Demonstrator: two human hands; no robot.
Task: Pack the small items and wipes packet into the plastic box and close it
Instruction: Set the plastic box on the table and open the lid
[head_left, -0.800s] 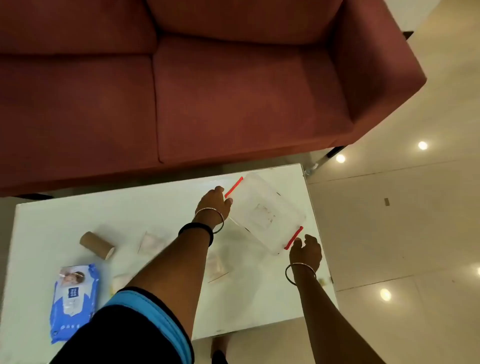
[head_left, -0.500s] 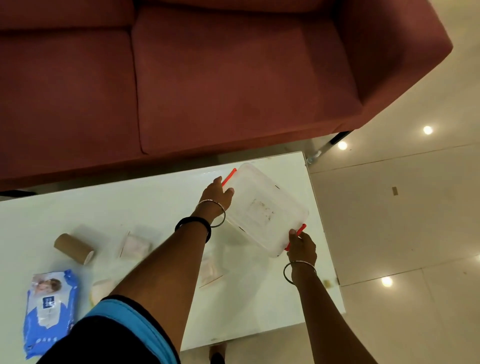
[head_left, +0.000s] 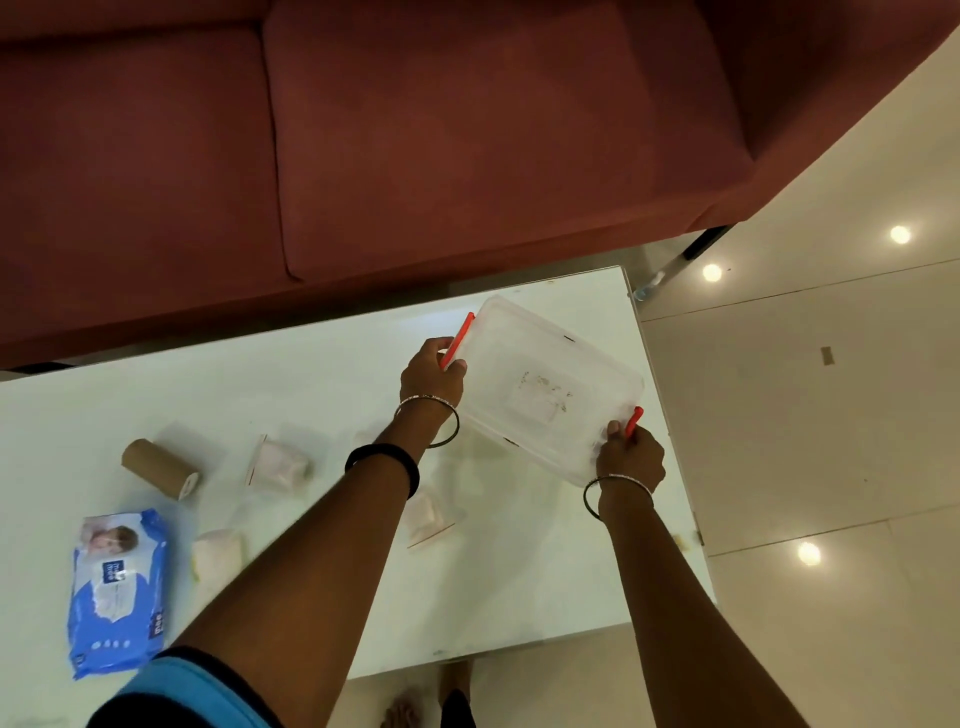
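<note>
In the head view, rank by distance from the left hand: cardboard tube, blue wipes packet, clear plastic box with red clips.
From the left hand:
1. Clear plastic box with red clips, gripped, right side.
2. Brown cardboard tube, lying far left.
3. Blue wipes packet, near-left corner of the table.

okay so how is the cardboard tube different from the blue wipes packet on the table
The cardboard tube is plain brown and round; the wipes packet is blue and white, printed, and flat. The tube is much the smaller of the two. The tube lies on its side, farther from the person; the packet lies flat, face up, nearer the person's edge. Both rest on the white table, left of the hands, untouched.
</note>
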